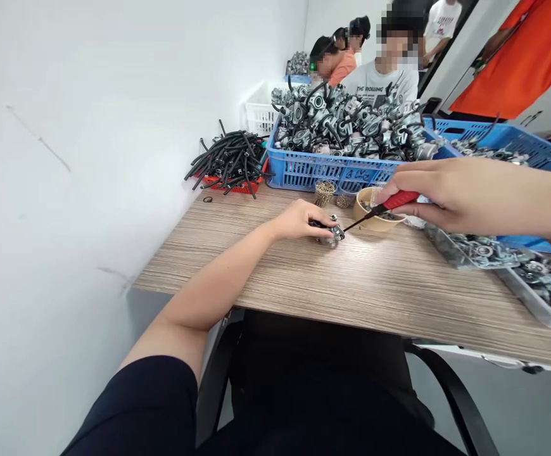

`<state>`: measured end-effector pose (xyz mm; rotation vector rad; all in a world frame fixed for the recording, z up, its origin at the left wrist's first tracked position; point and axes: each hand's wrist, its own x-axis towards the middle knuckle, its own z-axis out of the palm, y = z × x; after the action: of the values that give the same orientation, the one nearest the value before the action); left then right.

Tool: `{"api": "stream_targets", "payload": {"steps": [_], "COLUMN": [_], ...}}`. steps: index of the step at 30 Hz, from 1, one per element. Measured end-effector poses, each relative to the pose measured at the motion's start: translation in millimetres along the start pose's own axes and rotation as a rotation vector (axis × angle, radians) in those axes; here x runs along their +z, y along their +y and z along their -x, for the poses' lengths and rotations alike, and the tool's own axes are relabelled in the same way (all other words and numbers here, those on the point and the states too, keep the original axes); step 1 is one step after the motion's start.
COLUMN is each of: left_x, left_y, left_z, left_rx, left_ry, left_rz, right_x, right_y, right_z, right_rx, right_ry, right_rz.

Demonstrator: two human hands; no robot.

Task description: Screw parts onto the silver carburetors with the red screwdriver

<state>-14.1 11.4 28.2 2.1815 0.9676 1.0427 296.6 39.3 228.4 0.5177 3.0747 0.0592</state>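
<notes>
Holding a small metal part (337, 234), silvery with black, a red-handled screwdriver (396, 201)

A red-handled screwdriver (378, 211) is held slantwise, its dark shaft angled down to a small metal part (337, 234).

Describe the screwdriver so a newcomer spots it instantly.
Find the blue crate heaped with carburetor-like metal parts. Nearer, over the wood-grain table, the right hand holds the screwdriver by a tan bowl. Unlike its neighbours, it has a red handle and thin dark shaft.
</notes>
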Motion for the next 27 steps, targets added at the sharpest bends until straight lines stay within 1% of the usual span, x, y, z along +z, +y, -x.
{"api": "stream_targets", "payload": {"steps": [3,6,9,13,19,21,25,27], "left_x": [0.2,0.4,0.4,0.1,-0.6,-1.1,-1.5,-1.3], "left_y": [-3,-4,-2,0,-1,-2,-4,-4], "left_z": [0,0,0,0,1,1,1,1], "left_rx": [0.021,0.009,-0.017,-0.027,-0.014,-0.005,-0.004,-0.018], "left_ry": [0.003,0.005,-0.001,0.021,0.019,0.017,0.008,0.008], "left_rz": [0.000,0.008,0.019,0.006,0.025,0.023,0.028,0.040], "right_x": [-6,-10,-14,-18,-18,-18,-23,-28], "right_y": [3,1,-7,-14,-22,-26,-29,-30], "right_z": [-6,-15,-21,-26,-33,-32,-25,-22], "right_rx": [0.021,0.092,0.193,0.239,0.391,0.357,0.186,0.185], "right_ry": [-0.094,-0.154,-0.180,-0.178,-0.236,-0.250,-0.204,-0.261], "right_rz": [0.047,0.127,0.147,0.144,0.410,0.432,0.395,0.337]}}
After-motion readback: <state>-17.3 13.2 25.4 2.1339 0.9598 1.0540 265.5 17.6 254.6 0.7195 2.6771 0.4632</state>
